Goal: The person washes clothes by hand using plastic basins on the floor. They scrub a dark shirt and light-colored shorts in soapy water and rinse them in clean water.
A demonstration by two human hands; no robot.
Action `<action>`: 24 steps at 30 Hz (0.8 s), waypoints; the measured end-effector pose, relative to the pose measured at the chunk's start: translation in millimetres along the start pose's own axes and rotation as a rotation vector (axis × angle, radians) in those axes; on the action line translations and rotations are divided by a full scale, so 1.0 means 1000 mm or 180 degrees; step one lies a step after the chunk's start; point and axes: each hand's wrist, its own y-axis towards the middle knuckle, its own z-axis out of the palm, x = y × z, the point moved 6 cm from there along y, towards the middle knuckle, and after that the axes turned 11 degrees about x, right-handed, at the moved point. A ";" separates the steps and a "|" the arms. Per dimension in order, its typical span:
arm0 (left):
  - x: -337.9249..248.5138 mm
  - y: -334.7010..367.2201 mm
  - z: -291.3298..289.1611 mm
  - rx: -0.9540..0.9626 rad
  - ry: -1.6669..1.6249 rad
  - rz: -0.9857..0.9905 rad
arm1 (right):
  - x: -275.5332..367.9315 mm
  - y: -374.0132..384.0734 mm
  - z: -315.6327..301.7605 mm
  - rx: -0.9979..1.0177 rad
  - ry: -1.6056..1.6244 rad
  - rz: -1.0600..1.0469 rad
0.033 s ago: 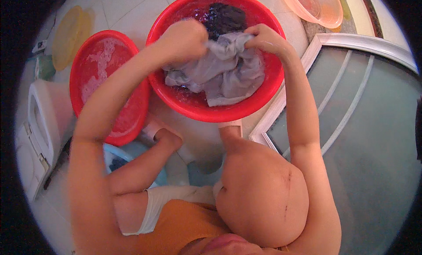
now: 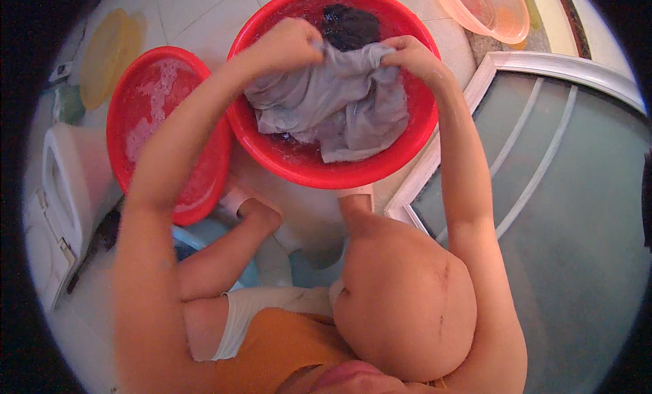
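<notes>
A wet light grey garment (image 2: 333, 105) is stretched between my two hands over a large round red basin (image 2: 319, 179). Its lower part sags into the basin; what kind of garment it is, I cannot tell. My left hand (image 2: 293, 44) is closed in a fist on the upper left edge of the cloth. At the upper right, my right hand (image 2: 410, 56) pinches the same edge between thumb and fingers. Behind the grey cloth, a dark bunched cloth (image 2: 350, 26) lies at the basin's far side. Some water shows around the fabric.
Left of the large basin stands a second red basin (image 2: 115, 122) with foamy water. A light blue tub (image 2: 248, 275) is partly hidden by my leg. A white toilet (image 2: 71, 177) is at far left, a framed glass door (image 2: 557, 190) at right, a peach basin (image 2: 492, 14) at upper right.
My left hand has shifted slightly up and away. The grey garment, bunched before, is now spread flatter and tauter between my hands. My right hand has barely moved.
</notes>
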 end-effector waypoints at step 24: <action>0.002 0.021 0.034 -0.2183 -0.0532 -0.0358 | 0.016 0.056 0.094 -0.0347 0.4381 -0.0745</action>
